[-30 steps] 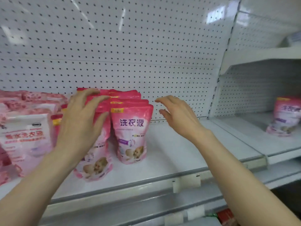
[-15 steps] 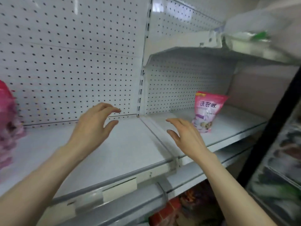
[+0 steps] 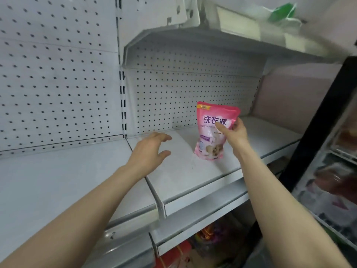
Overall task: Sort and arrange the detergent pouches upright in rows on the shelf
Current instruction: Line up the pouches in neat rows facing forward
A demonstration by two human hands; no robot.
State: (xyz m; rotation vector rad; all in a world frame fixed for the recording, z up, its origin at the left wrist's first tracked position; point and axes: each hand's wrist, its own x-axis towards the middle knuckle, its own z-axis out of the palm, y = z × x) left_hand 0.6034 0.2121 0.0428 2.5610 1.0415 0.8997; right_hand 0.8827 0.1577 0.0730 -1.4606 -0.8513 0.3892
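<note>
Our right hand (image 3: 235,135) grips the lone pink detergent pouch (image 3: 210,141) near its top, with the thumb across the printed front and the fingers round its right edge. The pouch stands upright on the white shelf (image 3: 189,176), just below and to the left of that hand, and its base appears to rest on the board. Our left hand (image 3: 149,149) hangs wide and empty above the shelf, fingers loosely spread, apart from the pouch on its left side.

We judge the step to be lifting this stray pouch to join a row; no row is in view here. The pouch looks soft and full, so held by the top its belly may swing or sag. We would do well to bring the left hand under the base, lift straight up, then carry it level.

Beneath the left hand runs the joint (image 3: 160,207) between two shelf boards, a lip a dragged base could catch on. Behind both hands is the pegboard (image 3: 173,97), and above the right hand an upper shelf (image 3: 222,47) limits the lift. To the right of that hand stands a dark frame (image 3: 316,136). Below both are blurred red goods (image 3: 173,256).
</note>
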